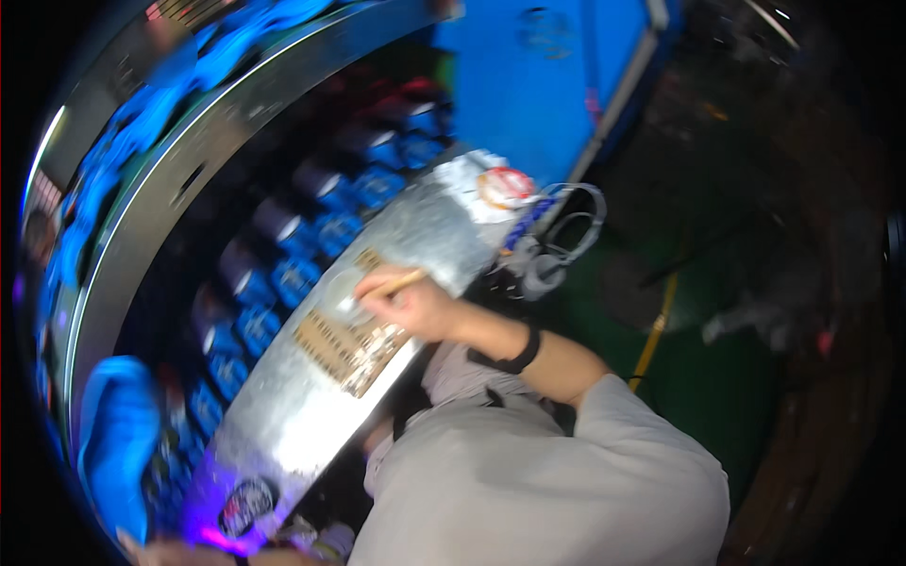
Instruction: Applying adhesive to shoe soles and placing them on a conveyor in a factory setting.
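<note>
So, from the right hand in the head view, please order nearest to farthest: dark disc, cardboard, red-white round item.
1. Cardboard: just lower left.
2. Red-white round item: upper right.
3. Dark disc: far lower left.

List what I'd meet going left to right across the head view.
Blue elongated shoe-shaped piece, dark round patterned disc, right hand holding a tan slender stick, red-and-white round object, white looped cord.

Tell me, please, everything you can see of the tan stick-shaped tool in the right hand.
The slim, tan, stick-shaped tool looks wooden and roughly straight. The right hand grips it over the silvery, metal-looking bench. Its exposed end slants toward the picture's right and slightly upward; the other end is lost in the hand and blur.
</note>
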`<action>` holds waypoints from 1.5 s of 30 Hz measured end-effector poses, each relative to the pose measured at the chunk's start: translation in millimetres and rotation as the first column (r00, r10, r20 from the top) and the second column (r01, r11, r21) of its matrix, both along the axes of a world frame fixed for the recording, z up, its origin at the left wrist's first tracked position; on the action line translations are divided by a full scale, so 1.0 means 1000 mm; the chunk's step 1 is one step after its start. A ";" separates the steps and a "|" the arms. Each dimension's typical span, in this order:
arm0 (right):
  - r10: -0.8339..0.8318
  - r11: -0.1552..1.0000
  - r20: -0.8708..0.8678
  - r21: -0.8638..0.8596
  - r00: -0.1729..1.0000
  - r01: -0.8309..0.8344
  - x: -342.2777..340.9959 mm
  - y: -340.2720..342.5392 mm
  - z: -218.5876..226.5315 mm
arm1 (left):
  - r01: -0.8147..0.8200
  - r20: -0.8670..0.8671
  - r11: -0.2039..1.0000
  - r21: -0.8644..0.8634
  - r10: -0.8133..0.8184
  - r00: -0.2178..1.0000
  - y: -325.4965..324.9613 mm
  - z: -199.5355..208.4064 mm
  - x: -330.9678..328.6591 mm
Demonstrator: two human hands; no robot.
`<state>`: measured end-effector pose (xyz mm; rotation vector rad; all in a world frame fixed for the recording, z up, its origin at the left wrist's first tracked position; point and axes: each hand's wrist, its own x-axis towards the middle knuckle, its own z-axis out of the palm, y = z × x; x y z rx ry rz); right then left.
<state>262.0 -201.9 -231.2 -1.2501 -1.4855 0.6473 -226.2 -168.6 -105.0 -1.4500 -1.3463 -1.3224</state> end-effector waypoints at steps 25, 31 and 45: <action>0.001 0.999 0.263 0.038 0.965 -0.011 -0.022 0.025 0.018 | 0.856 0.845 -0.134 0.499 0.292 -0.447 -0.083 -0.181 0.142; 0.427 0.904 0.013 0.017 0.904 -0.427 -0.051 0.018 0.026 | 0.839 0.824 -0.168 0.518 0.362 -0.436 -0.083 -0.172 0.150; 0.499 0.860 0.126 0.052 0.858 -0.508 -0.069 0.010 0.029 | 0.904 0.905 -0.184 0.387 0.266 -0.333 -0.076 -0.152 0.146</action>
